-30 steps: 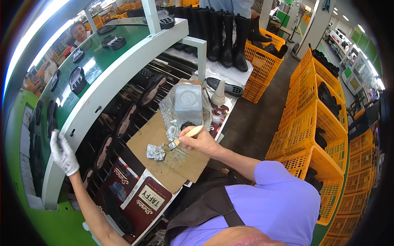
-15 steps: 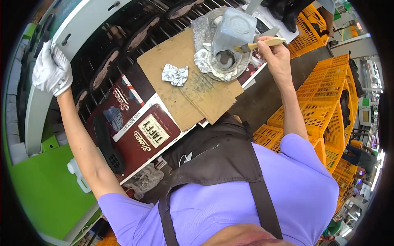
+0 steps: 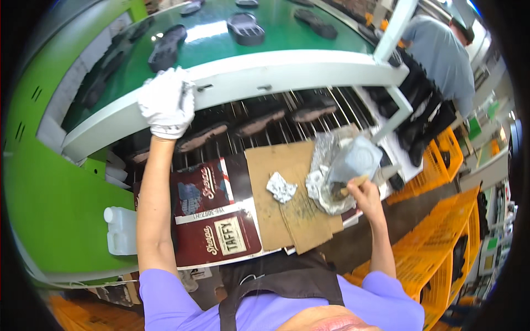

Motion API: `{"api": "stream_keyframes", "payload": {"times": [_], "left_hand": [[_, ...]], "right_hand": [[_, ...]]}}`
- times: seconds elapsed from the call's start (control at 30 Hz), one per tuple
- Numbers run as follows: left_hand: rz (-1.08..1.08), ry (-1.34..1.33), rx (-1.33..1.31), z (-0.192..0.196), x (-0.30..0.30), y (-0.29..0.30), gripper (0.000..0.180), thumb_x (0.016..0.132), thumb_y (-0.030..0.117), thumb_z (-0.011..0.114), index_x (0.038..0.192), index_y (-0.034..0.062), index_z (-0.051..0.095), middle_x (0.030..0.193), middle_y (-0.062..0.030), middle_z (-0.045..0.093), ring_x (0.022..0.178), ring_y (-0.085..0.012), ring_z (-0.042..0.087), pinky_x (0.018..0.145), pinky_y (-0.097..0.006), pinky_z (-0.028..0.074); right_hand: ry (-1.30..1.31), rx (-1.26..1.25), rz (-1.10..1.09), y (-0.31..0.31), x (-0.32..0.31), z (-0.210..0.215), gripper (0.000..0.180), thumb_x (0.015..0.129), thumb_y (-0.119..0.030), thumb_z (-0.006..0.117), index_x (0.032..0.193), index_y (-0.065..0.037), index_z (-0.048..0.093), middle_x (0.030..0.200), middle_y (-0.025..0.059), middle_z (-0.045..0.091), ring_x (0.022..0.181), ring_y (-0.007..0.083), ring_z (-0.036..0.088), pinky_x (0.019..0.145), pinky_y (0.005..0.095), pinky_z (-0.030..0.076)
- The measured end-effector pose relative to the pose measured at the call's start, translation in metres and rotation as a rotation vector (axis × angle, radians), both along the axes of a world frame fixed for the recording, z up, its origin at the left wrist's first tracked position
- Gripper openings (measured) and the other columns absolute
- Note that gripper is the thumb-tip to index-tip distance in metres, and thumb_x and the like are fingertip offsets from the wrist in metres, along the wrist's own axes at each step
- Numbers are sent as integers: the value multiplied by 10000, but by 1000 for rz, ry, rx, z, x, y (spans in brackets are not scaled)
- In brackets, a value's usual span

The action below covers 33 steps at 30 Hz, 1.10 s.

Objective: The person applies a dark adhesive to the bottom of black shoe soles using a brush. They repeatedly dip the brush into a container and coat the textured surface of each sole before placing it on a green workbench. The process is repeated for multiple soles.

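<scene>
My left hand [image 3: 167,103], in a white glove, reaches over the white rail at the far left. Its fingers are closed at the near end of a black shoe sole [image 3: 167,48]; the fingertips are partly hidden. My bare right hand [image 3: 369,199] grips the pale wooden handle of a brush [image 3: 359,180]. The brush's head is down at the mouth of a translucent plastic jug [image 3: 356,160], which lies tilted in a plastic-wrapped tray [image 3: 326,144]. A crumpled white-and-grey wad [image 3: 281,187] rests on the cardboard [image 3: 265,220] to the left.
More black soles [image 3: 245,28] lie on the green belt [image 3: 212,49] beyond the rail [image 3: 298,70]. Below it, dark soles [image 3: 262,122] sit on a roller rack. A white jug [image 3: 121,231] stands left; yellow crates [image 3: 430,243] and a co-worker [image 3: 439,55] are right.
The view has swung up and left, bringing more of the green belt into sight. My right hand has lowered the brush into the jug's mouth. My left hand stays by the sole.
</scene>
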State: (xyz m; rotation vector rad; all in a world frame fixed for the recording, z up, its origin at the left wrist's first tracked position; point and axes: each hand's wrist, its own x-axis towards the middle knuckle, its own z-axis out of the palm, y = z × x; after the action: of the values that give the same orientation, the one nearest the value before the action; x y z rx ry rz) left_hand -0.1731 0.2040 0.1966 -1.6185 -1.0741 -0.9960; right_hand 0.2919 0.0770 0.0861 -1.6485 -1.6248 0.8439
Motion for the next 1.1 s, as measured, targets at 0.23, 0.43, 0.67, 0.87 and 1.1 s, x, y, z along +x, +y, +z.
{"api": "stream_keyframes", "payload": {"times": [0.23,0.43,0.67,0.87,1.1], "left_hand": [[91,-18,-17,3,-1,-9,322,747,257,614,1055,165,607,987,-64,618,925,-261,593,868,-424,402],[94,-51,-27,3,1,-15,312,757,251,605,1057,163,600,1010,-66,608,958,-255,569,893,-424,381],[14,-168,-98,14,13,-23,172,798,251,583,913,128,618,887,-51,589,823,-263,557,767,-402,402],[165,-161,-203,25,16,-22,251,852,331,511,873,118,641,856,-81,604,796,-288,570,705,-418,451],[314,-217,-492,35,27,-19,360,864,421,454,991,137,636,996,-144,612,933,-336,577,805,-441,457]], "right_hand": [[-357,93,-98,6,-12,0,254,815,-220,617,776,30,637,568,63,586,481,132,531,493,280,410],[-396,326,-115,-15,-7,-6,274,829,-225,604,875,43,639,568,110,591,493,187,574,487,314,425],[65,-219,168,-86,0,16,233,858,-184,568,941,24,633,648,35,611,557,67,540,518,226,442],[-194,-350,585,-137,0,-23,285,826,-229,595,981,7,637,718,86,647,559,113,580,520,260,470],[-332,-394,627,-190,-8,-91,309,810,-260,538,996,-36,644,909,165,650,869,312,619,774,385,479]]}}
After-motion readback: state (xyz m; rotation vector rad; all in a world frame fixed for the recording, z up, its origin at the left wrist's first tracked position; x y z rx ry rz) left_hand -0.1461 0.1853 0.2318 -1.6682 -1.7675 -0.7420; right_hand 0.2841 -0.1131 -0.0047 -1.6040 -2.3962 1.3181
